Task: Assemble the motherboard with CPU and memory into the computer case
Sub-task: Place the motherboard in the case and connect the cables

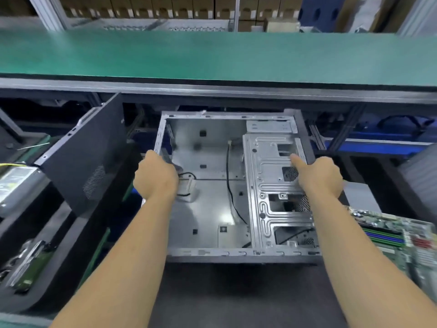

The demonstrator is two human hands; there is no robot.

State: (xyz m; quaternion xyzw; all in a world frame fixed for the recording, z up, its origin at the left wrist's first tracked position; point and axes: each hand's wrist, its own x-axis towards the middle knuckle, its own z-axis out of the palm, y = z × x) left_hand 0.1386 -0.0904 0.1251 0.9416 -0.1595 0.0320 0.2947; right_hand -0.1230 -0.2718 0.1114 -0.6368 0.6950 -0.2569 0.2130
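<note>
An open silver computer case [208,209] lies on its side in the middle, its inside bare except for black cables and a drive cage [272,185] on the right. My left hand [156,176] grips the case's left rim. My right hand [319,174] holds the right edge, thumb lying on the drive cage. The green motherboard [397,235], with memory slots showing, lies at the right, beside the case. No CPU is discernible in the blur.
The case's black side panel [87,155] leans upright to the left. A power supply [16,183] and a hard drive [28,268] lie at far left. A green conveyor belt [212,55] runs across behind; cardboard boxes are stacked beyond it.
</note>
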